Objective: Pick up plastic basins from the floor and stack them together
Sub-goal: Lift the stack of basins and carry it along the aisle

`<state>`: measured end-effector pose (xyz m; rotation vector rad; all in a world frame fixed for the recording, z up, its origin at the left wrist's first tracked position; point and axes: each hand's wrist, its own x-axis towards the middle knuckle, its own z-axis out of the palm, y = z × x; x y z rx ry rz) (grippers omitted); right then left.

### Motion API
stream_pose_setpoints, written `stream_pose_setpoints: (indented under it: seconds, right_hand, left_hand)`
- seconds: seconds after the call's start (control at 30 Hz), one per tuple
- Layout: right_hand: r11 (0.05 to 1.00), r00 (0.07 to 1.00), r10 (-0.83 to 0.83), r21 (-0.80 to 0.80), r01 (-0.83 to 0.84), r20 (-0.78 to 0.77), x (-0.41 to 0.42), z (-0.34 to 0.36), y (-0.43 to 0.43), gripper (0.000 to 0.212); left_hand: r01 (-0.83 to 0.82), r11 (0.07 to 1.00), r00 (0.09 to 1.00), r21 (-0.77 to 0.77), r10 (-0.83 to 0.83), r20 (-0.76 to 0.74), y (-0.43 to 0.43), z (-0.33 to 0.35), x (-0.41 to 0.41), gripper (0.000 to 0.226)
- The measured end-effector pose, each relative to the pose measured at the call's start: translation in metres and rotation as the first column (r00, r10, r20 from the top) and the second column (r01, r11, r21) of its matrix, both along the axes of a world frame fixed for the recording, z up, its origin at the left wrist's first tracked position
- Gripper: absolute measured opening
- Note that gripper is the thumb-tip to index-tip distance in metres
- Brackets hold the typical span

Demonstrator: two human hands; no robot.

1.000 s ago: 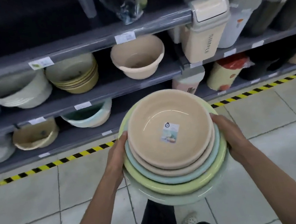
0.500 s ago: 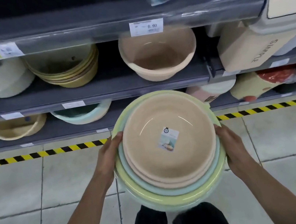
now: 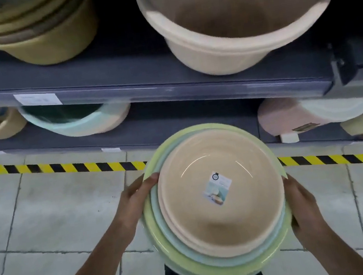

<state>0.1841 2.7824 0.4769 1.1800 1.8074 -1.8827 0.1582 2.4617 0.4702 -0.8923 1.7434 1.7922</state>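
A nested stack of plastic basins (image 3: 225, 223) is held in the air in front of me, above the tiled floor. The top basin is beige with a paper label (image 3: 217, 189) in its bottom; pale blue and light green rims show beneath it. My left hand (image 3: 135, 199) grips the stack's left rim, thumb over the edge. My right hand (image 3: 301, 204) clasps the right rim. The stack tilts slightly toward me and hides my legs below.
Grey store shelves (image 3: 144, 88) stand close ahead. A large beige basin (image 3: 240, 18) sits on the upper shelf, olive basins (image 3: 35, 29) to its left. A mint basin (image 3: 73, 123) and pink-white bins (image 3: 309, 112) sit lower. Yellow-black hazard tape (image 3: 73, 167) runs along the floor.
The view has closed in on the shelves, which now fill the upper frame. Both hands keep the same grip on the stack, carried toward the shelf.
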Motion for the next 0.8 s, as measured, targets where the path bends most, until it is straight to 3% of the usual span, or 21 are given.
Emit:
stream_pose_setpoints:
  seconds: [0.27,0.4,0.53,0.8]
  right_hand:
    - [0.999,0.998,0.049,0.017,-0.048,-0.04,-0.056,-0.118,0.029,0.018]
    - [0.997,0.994,0.075,0.01,-0.074,-0.077,-0.096,-0.154,0.038,0.019]
    - [0.996,0.992,0.091,0.016,-0.09,-0.092,-0.139,-0.177,0.045,0.019]
    - [0.988,0.984,0.151,-0.013,-0.153,-0.093,-0.23,-0.21,0.048,0.042]
  left_hand:
    - [-0.018,0.998,1.0,-0.066,0.017,-0.014,0.027,-0.109,-0.06,0.034]
    - [-0.066,0.992,0.998,-0.104,0.066,-0.01,0.036,-0.145,-0.1,0.044]
    - [-0.081,0.987,0.997,-0.137,0.078,-0.03,0.041,-0.168,-0.139,0.032]
    - [-0.164,0.967,0.985,-0.193,0.152,-0.077,0.051,-0.197,-0.217,0.032]
